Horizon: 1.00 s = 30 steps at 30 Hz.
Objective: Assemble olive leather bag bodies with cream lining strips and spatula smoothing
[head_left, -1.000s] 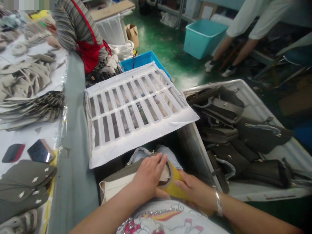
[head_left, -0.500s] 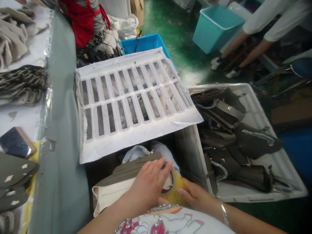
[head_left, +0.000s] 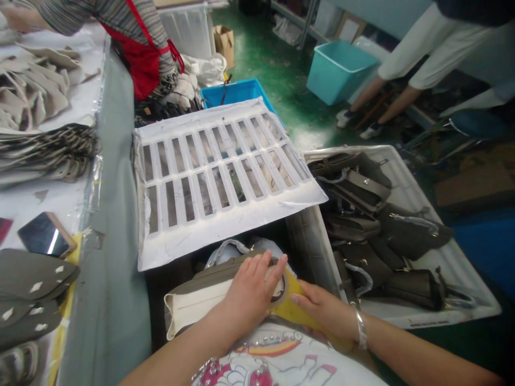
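My left hand [head_left: 251, 287] lies on a grey-green bag [head_left: 217, 271] with a cream side piece [head_left: 199, 305], fingers together and bent over its upper edge. My right hand [head_left: 325, 308] grips a yellow piece [head_left: 287, 308] at the bag's right end, thumb on top. A clear-wrapped handle [head_left: 227, 247] stands up behind the bag. My body and arms hide the bag's lower part.
A white slotted crate [head_left: 225, 161] stands just beyond my hands. At right, a white bin [head_left: 462, 257] holds several dark bags. A worktable [head_left: 112, 214] runs along the left, with a phone [head_left: 46, 234]. Two people are farther off.
The whole view has shifted a little. The yellow piece shows more between my hands, and my right hand sits slightly farther right. Both hands keep their hold.
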Motion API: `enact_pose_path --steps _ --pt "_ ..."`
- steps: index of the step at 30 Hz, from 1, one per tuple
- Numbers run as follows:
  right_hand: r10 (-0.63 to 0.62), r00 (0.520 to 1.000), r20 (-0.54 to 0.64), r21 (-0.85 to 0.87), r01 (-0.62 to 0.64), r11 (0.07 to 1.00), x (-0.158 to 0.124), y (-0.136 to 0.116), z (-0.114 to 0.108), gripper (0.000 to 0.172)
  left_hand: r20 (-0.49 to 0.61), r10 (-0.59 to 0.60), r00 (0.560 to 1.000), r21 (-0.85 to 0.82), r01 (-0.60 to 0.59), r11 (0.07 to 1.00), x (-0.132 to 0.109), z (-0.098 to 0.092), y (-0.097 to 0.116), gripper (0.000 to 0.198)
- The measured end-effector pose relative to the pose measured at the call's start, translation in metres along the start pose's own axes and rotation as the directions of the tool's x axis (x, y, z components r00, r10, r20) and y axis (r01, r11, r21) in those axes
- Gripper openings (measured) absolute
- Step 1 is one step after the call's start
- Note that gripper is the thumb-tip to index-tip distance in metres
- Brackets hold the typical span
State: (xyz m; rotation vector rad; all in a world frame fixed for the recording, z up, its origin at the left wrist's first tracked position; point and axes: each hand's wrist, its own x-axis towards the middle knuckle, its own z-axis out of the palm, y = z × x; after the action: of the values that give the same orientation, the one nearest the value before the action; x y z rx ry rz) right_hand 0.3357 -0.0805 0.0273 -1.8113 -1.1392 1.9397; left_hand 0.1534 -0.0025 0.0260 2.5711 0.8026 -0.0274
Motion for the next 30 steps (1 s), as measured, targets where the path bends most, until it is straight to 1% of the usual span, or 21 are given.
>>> enact_pose_path --steps 2,4,7,9,12,14,15,17,19,20,22,24,25,26,27,29,30 --pt "0.019 0.998 0.064 0.072 -0.024 0.997 -0.001 0.002 -0.001 0.034 -0.021 0.017 1.000 -0.004 -0.017 1.000 -0.002 -0.001 -0.001 0.105" --pt "0.011 0.994 0.108 0.115 -0.023 0.993 -0.001 0.002 -0.003 0.035 -0.036 0.045 0.998 -0.006 -0.045 0.999 -0.003 -0.001 -0.003 0.105" --pt "0.011 0.992 0.127 0.128 -0.027 0.991 0.001 0.003 -0.004 0.038 -0.049 0.064 0.997 -0.015 -0.065 0.998 -0.004 0.000 -0.007 0.107" --pt "0.006 0.994 0.106 0.152 -0.022 0.988 0.003 0.005 0.000 0.039 -0.076 0.067 0.995 -0.029 -0.069 0.997 -0.004 0.003 -0.009 0.107" --pt "0.009 1.000 0.013 0.184 -0.011 0.983 0.007 0.008 0.014 0.041 -0.117 0.078 0.990 -0.045 -0.084 0.995 -0.005 0.006 -0.010 0.102" --pt "0.031 0.996 -0.084 0.176 -0.016 0.984 0.009 0.009 0.023 0.044 -0.119 0.076 0.990 -0.049 -0.082 0.995 -0.005 0.006 -0.009 0.099" --pt "0.016 0.990 -0.140 0.158 0.007 0.987 0.009 0.009 0.027 0.044 -0.109 0.069 0.992 -0.055 -0.075 0.996 -0.005 0.005 -0.008 0.098" --pt "-0.084 0.963 -0.255 0.080 0.107 0.991 0.009 0.009 0.033 0.044 -0.072 0.052 0.996 -0.067 -0.056 0.996 -0.004 0.002 -0.006 0.099" --pt "-0.185 0.930 -0.316 -0.023 0.188 0.982 0.010 0.007 0.037 0.042 -0.034 0.038 0.999 -0.070 -0.040 0.997 -0.003 0.000 -0.006 0.101" --pt "-0.211 0.921 -0.329 -0.062 0.201 0.978 0.012 0.005 0.039 0.042 -0.020 0.031 0.999 -0.066 -0.033 0.997 -0.002 -0.001 -0.006 0.103" --pt "-0.211 0.905 -0.369 -0.082 0.194 0.977 0.017 0.002 0.044 0.042 -0.011 0.016 1.000 -0.055 -0.017 0.998 0.000 -0.001 -0.007 0.106" --pt "-0.208 0.880 -0.427 -0.035 0.214 0.976 0.022 0.001 0.051 0.040 -0.037 0.004 0.999 -0.042 -0.005 0.999 0.001 0.001 -0.008 0.108" --pt "-0.189 0.872 -0.451 0.026 0.225 0.974 0.022 0.001 0.054 0.040 -0.056 0.005 0.998 -0.038 -0.007 0.999 0.001 0.003 -0.008 0.109" --pt "-0.153 0.876 -0.457 0.107 0.225 0.969 0.021 0.002 0.057 0.039 -0.072 0.012 0.997 -0.035 -0.015 0.999 0.000 0.004 -0.009 0.110" --pt "-0.105 0.893 -0.438 0.194 0.208 0.959 0.018 0.004 0.058 0.039 -0.080 0.022 0.997 -0.031 -0.024 0.999 -0.001 0.006 -0.009 0.111" --pt "-0.014 0.947 -0.321 0.329 0.125 0.936 0.003 0.011 0.055 0.040 -0.083 0.034 0.996 -0.025 -0.036 0.999 -0.005 0.007 -0.010 0.113" --pt "0.010 0.964 -0.266 0.363 0.090 0.928 -0.008 0.016 0.050 0.041 -0.083 0.032 0.996 -0.020 -0.033 0.999 -0.007 0.007 -0.010 0.113"
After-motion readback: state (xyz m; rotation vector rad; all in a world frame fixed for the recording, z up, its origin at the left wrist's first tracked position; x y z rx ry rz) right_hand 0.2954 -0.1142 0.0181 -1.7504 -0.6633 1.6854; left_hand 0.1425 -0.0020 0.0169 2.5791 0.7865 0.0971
